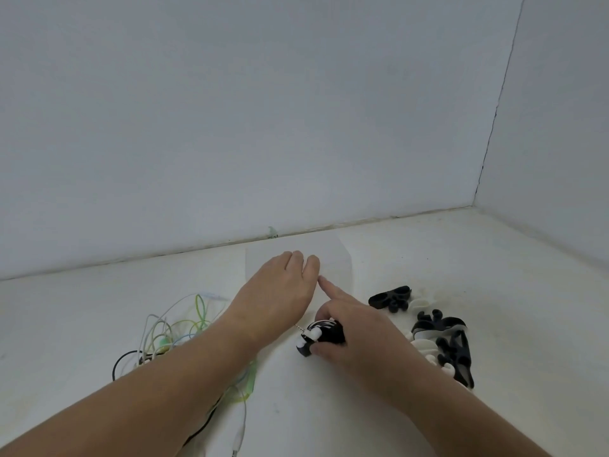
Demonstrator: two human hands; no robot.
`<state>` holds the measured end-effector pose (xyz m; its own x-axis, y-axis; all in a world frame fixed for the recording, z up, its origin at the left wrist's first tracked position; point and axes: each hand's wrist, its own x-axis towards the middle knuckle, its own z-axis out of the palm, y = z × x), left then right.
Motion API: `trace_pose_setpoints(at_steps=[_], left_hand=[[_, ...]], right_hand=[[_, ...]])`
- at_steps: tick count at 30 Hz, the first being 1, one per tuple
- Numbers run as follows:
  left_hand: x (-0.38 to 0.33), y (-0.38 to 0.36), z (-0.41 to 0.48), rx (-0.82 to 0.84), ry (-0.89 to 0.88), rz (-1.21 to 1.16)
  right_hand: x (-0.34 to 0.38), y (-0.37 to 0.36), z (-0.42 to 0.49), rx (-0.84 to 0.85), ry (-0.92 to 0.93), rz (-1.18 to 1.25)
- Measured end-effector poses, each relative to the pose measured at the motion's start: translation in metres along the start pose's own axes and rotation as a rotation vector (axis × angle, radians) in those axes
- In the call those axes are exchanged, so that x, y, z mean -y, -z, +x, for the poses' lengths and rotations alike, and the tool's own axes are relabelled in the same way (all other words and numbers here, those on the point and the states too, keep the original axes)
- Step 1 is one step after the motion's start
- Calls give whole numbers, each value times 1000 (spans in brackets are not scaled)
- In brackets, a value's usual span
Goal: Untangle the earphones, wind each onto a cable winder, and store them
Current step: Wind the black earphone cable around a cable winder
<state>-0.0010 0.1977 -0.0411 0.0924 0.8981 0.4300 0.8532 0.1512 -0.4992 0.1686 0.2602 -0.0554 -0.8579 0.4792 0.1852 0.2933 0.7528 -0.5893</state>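
Observation:
My right hand (354, 328) grips a black cable winder (324, 334) wound with a white earphone, its white buds showing at the left; the index finger points forward. My left hand (280, 291) reaches to a translucent plastic bag (336, 258) lying flat near the wall, fingers curled at the bag's near edge; whether they pinch it is hidden. A tangle of white, green and black earphone cables (171, 331) lies left of my left forearm, partly under it.
A heap of black and white cable winders (438, 334) lies at the right, with one black winder (392, 296) apart at its far end. White walls close the back and right of the white surface.

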Motion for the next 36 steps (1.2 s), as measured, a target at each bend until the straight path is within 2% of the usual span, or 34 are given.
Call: trace_pose_setpoints(at_steps=[8, 14, 17, 19, 21, 24, 27, 29, 30, 33, 34, 36], left_hand=[[21, 13, 9, -59, -3, -84], [42, 29, 20, -133, 70, -133], [49, 28, 26, -189, 99, -145], [59, 25, 29, -256, 157, -144], [72, 22, 31, -292, 311, -192], [92, 7, 25, -245, 654, -501], [94, -3, 14, -133, 992, -1125], [81, -7, 12, -63, 1091, -1385], [74, -9, 11, -30, 1116, -1427], [65, -14, 7, -20, 1140, -1446], [65, -16, 5, -29, 1136, -1455], [66, -18, 4, -33, 1133, -1472]], right_hand=[[6, -1, -6, 51, -28, 18], [17, 7, -11, -107, 16, 98], [16, 6, -5, -115, 1, 144], [14, 4, -3, -103, 11, 127], [14, 6, -3, -114, 24, 164], [14, 11, -6, -111, 25, 186], [13, 11, -6, -114, 28, 206], [14, 11, -6, -130, 12, 251], [15, 11, -5, -144, -21, 336], [30, 23, -2, -251, -156, 802], [36, 30, 2, -300, -157, 823], [47, 44, 17, -308, -139, 688]])
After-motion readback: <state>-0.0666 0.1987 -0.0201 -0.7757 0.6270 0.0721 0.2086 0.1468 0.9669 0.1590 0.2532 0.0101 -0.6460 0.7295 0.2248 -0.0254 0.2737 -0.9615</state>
